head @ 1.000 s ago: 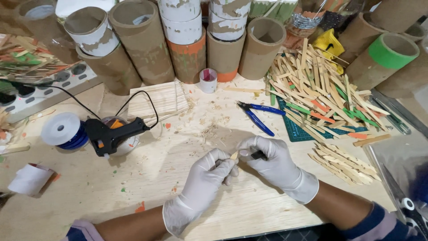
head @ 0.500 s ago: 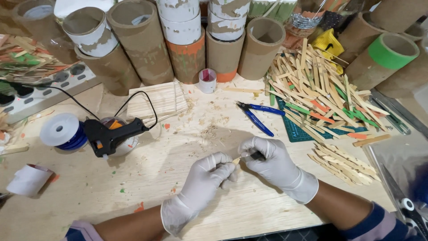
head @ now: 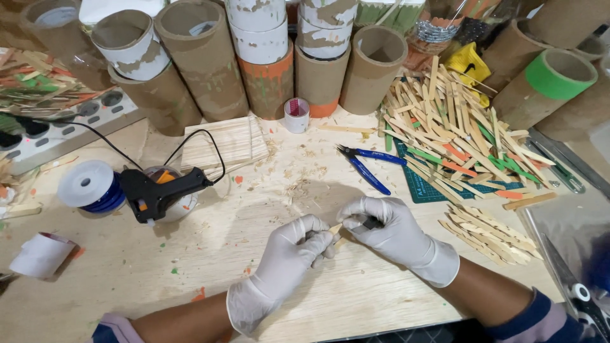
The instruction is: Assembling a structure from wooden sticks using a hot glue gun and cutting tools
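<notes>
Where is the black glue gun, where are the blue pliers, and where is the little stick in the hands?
black glue gun (head: 162, 190), head view, on the middle of its body.
blue pliers (head: 372, 166), head view, on a blue handle.
little stick (head: 335, 228), head view, on the pale tip between the gloved fingers.

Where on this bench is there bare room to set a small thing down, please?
Bare wood lies between the glue gun and the left hand, and below the white roll. It is crowded around the stick pile and the tubes.

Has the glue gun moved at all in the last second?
No. The glue gun lies in the same spot beside the blue spool, below the flat stack of sticks, as before.
</notes>
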